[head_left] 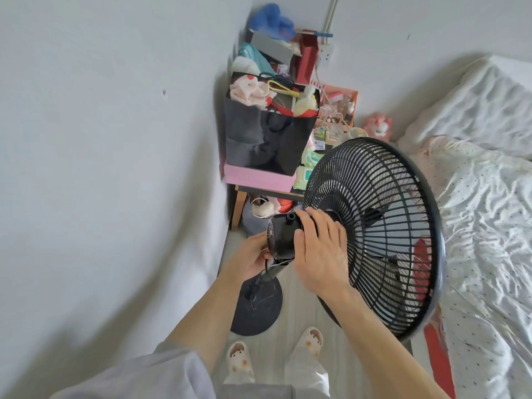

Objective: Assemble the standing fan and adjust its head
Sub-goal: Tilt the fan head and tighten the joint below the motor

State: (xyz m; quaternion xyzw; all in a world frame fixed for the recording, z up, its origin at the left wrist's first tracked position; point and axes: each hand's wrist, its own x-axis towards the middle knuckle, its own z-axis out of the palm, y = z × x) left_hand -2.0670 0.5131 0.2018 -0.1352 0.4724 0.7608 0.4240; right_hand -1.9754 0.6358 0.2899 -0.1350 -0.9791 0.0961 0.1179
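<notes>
As I look down through the head camera from far away, I see the right hand (319, 254) lying over the top of the fan's black round plastic motor housing (283, 240). Its fingers are spread and bent over the housing. The fingertips reach the back of the big black round wire cage (383, 234), and the thumb presses on the near side. So this hand has hold of the housing. Just beside its pointer finger, a small black knob (290, 217) sticks up.

The left hand (253, 260) is to the left of the right hand, at the back end of the motor housing. It cups the housing from below, with the thumb up against the back vents. Its other fingers curl under, and I cannot see their tips. A thin black cord (266, 264) hangs down just beside this hand.

Right below the left hand, the flat round black base (259, 312) stands on the pale floor. Nearer than both hands are two pale slippers (240, 358).

Past the cage, to the right of the right hand, is a bed with a crumpled white sheet (489, 197). Far beyond the hands, a black paper bag (264, 136) full of soft things sits on a pink box (259, 178).
</notes>
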